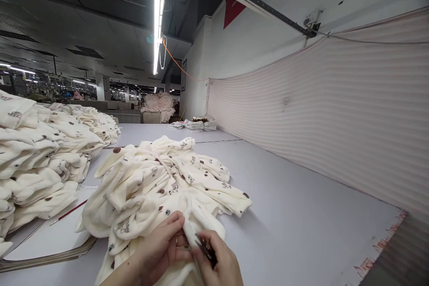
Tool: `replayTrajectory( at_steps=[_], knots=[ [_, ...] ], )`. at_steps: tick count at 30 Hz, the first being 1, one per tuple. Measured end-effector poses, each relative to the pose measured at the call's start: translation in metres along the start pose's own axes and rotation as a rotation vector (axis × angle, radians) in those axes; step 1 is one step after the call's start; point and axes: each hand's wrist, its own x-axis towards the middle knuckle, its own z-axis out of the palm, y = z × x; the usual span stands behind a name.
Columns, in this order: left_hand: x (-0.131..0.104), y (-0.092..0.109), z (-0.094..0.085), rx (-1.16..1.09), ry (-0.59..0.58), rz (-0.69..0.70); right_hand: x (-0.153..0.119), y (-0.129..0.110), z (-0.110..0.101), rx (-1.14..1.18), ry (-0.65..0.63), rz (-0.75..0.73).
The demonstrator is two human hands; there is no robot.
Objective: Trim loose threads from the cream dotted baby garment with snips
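A cream fleece garment [174, 178] with brown dots and small printed figures lies bunched on the pale table, its near part raised between my hands. My left hand [167, 243] pinches the cloth edge between thumb and fingers. My right hand [219, 259] is closed around small dark snips [207, 250], whose pointed tips lie against the cloth, close to my left fingertips. The lower part of the garment runs under both hands and out of the frame.
Piled cream garments [43, 156] fill the left side. Near them lie a red pen [69, 213] and a stack of paper sheets [50, 243]. Folded cloth stacks [196, 125] sit at the table's far end, beside a striped cloth-covered wall [301, 111].
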Motion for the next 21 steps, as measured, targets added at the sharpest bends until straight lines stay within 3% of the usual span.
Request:
replayTrajectory(
  at_steps=[3,5,8,12,17,19,21],
  knots=[
    [0.003,0.004,0.0,0.034,0.012,0.028,-0.001,-0.005,0.005,0.065,0.02,0.034],
    [0.009,0.002,0.0,0.064,0.023,0.03,-0.006,-0.007,0.006,0.143,-0.039,0.136],
    [0.02,-0.004,-0.001,0.109,0.049,-0.007,-0.007,-0.006,0.003,0.135,-0.118,0.133],
    [0.017,-0.003,-0.008,0.234,0.134,-0.022,0.006,0.005,-0.005,0.046,-0.061,0.168],
    [-0.037,0.017,-0.037,0.524,0.308,0.058,0.011,0.012,-0.009,0.033,-0.053,0.228],
    [-0.064,0.017,-0.055,0.781,0.418,0.101,0.007,0.006,-0.005,0.022,-0.108,0.153],
    [-0.086,0.01,-0.071,0.93,0.504,0.122,0.0,0.0,0.005,0.056,-0.257,0.018]
  ],
)
